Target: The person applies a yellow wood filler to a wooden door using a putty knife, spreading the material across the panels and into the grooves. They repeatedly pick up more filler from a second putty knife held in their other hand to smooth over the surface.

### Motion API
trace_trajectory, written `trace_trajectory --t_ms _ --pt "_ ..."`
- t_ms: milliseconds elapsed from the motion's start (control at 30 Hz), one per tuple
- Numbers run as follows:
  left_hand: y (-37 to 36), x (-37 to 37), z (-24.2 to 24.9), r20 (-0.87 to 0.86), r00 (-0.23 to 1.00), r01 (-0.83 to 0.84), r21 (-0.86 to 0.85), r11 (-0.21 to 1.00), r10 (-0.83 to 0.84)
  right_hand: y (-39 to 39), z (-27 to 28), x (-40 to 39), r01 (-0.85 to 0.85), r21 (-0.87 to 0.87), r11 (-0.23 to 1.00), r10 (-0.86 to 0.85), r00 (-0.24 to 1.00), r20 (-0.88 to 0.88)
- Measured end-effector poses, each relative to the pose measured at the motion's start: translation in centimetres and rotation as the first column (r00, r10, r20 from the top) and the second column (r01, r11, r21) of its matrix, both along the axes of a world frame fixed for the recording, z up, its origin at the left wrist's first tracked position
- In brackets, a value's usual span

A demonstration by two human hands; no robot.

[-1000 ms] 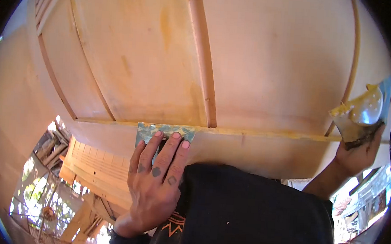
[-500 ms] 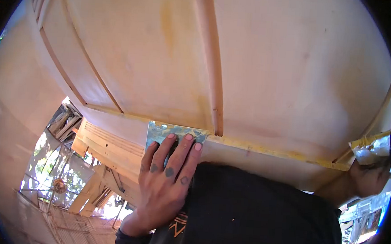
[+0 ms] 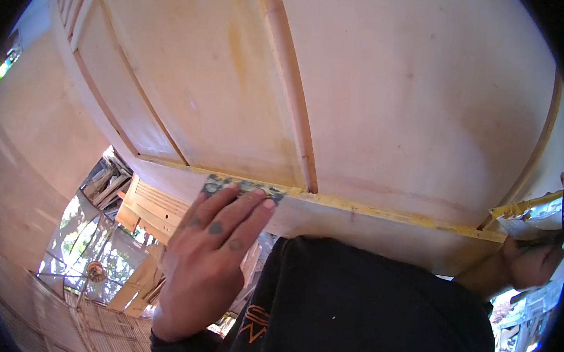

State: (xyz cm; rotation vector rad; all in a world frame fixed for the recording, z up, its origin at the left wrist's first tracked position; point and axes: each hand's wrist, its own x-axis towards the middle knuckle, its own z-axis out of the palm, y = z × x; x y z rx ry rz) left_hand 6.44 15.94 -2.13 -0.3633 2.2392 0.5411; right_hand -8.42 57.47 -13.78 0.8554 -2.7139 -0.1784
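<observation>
Flat tool (image 3: 216, 184) part-hidden by left hand (image 3: 207, 262), container (image 3: 533, 212) seemingly cut off

On your left you see bright, leafy openings (image 3: 76, 248) near a wood pile (image 3: 106, 186) and a slatted wooden panel (image 3: 152, 205); lower down runs a ribbed surface (image 3: 107, 334).

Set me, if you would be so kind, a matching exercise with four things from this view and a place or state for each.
Things
1. Flat grey-green mottled plate
2. Shiny pale container with a yellow-smeared edge
3. Black cloth garment
4. Light-brown slatted wooden board

Places and states
A. Bears orange markings
B. In the background, towards the picture's left side
C. Held in the bare right hand, near the picture's right edge
D. Held by the bare, tattooed left hand

Right pairs
1-D; 2-C; 3-A; 4-B
</observation>
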Motion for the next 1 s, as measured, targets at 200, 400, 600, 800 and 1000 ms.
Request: trace_trajectory --t_ms 200,400,600,800,1000 --pt "0.7 0.1 -0.7 0.054 0.998 0.039 0.03 0.999 -0.04 1.2 -0.3 0.4 0.013 -0.078 0.997 -0.008 0.998 0.062" --pt "1.6 -0.1 -1.7 0.012 0.998 0.055 0.016 0.998 -0.055 -1.2 -0.6 1.2 0.169 -0.174 0.97 -0.16 0.985 0.067" --pt "0.5 -1.1 -2.2 0.047 0.994 0.097 0.072 0.993 -0.101 -2.0 -0.9 1.4 0.219 -0.198 0.956 -0.208 0.975 0.071" --pt "-0.2 -2.1 -2.4 0.125 0.988 0.076 0.135 0.988 -0.093 -1.1 -0.6 0.9 0.058 -0.105 0.993 -0.052 0.997 0.056" --pt "-1.3 -3.0 -2.4 0.16 0.983 0.057 0.211 0.976 -0.092 -0.2 -1.3 2.7 0.299 -0.186 0.936 -0.28 0.952 0.121"
